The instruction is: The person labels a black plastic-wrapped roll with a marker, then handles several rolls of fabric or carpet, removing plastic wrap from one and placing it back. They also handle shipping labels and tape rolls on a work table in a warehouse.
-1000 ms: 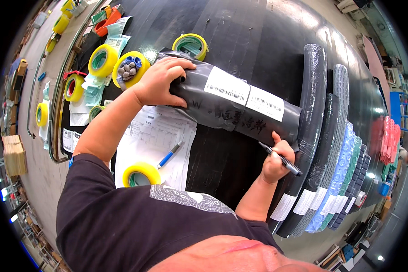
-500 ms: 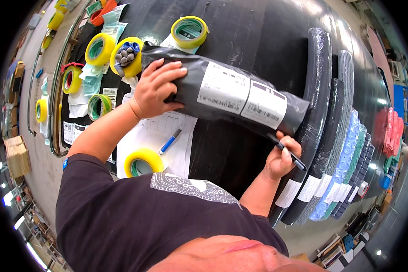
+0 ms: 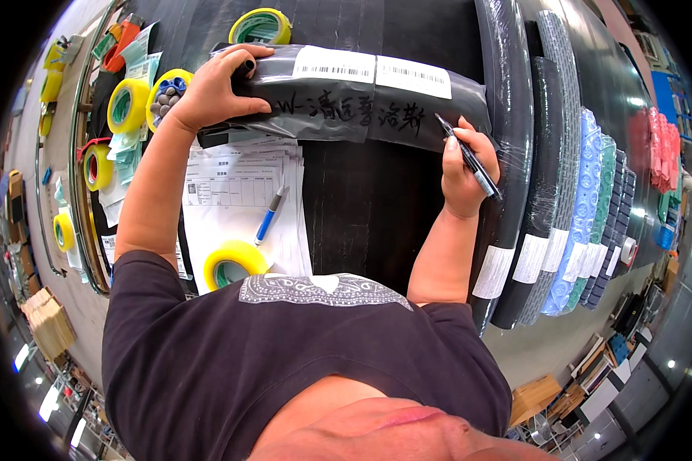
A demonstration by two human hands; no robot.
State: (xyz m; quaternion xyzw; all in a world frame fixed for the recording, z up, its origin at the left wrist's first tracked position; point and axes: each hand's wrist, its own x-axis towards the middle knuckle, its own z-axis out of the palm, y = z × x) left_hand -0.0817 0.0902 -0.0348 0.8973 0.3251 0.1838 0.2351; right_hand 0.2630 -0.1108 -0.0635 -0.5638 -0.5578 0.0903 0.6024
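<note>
A long package in black plastic [image 3: 323,127] lies across the table, two white barcode labels along its upper side. Dark handwriting runs along the side facing me. My left hand [image 3: 217,86] is shut on the package's left end, fingers over the top and thumb on the front; a small dark round end shows between them, and I cannot tell what it is. In my right hand [image 3: 469,173] is a black marker pen [image 3: 475,167], its tip at the package's right part by the last written mark. Whether the tip touches the plastic is unclear.
Nearer me lie printed papers [image 3: 231,180], a blue-and-white pen [image 3: 270,217] and a yellow tape roll [image 3: 234,263]. More tape rolls [image 3: 128,105] and blue-grey gloves [image 3: 169,96] are at the left. Wrapped black rolls [image 3: 507,154] and blue bubble wrap [image 3: 580,200] stand at the right.
The package has turned, so its labels have moved up and the handwriting shows on its front. It now lies straighter across. My right hand has brought the marker's tip up to the writing.
</note>
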